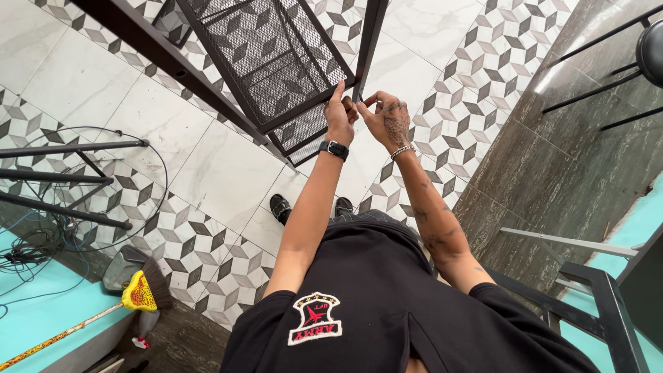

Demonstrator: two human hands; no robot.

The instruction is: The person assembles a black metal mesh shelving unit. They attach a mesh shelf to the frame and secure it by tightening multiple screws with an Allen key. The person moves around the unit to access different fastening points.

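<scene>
The left hand (340, 114), which carries a black wristwatch (334, 148), grips the corner of a black metal frame (207, 72) with the fingers curled closed around the edge and the thumb extended upward along the rail. The right hand (388, 121), which carries a bracelet (400, 150) at the wrist, is positioned just beside the left hand at the same corner; its thumb and index finger are pinched narrowly together at the base of a vertical black post (369, 38). Whether a small part sits between those fingertips cannot be determined, because the area is too small to resolve. The frame is located directly in front of the person at arm's reach, above the floor, and contains a wire mesh panel (276, 55) bounded by square black rails. Both forearms extend forward from a black shirt (387, 304), and two black shoes (280, 206) are visible on the floor below the hands. The floor consists of marble-pattern and geometric tiles (207, 235). A yellow broom (141, 293) and a dustpan (124, 266) lie at lower left, near a tangle of cables (34, 249) and black tubular legs (62, 176). A black stool (649, 52) stands at upper right, well apart from the hands.
</scene>
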